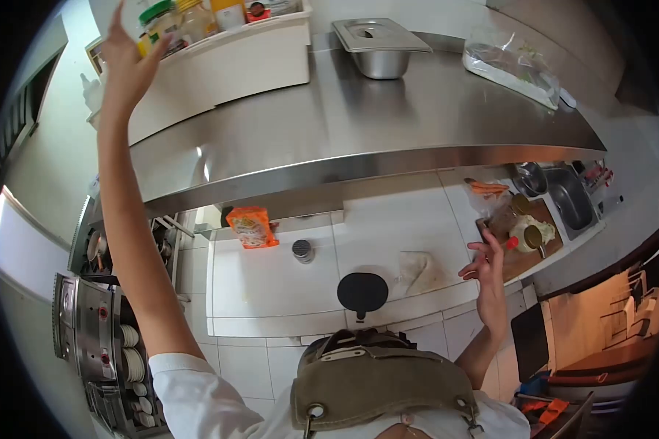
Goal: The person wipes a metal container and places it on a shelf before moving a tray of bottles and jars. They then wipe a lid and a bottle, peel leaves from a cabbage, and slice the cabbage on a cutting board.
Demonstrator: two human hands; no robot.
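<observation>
My left hand is raised to the steel shelf, fingers spread, beside a white plastic bin. Close to its fingers inside the bin stands a jar with a green lid, along with a yellowish jar and a bottle with an orange label. Lower down, my right hand hovers over the right part of the white counter, its fingers loosely apart and nothing in them. Near its fingertips are a small red item and a wooden board with pale chopped food.
On the steel shelf are a lidded steel pan and a bagged tray. The counter below holds an orange packet, a dark-topped shaker, a black round object, a cloth, carrots and a sink.
</observation>
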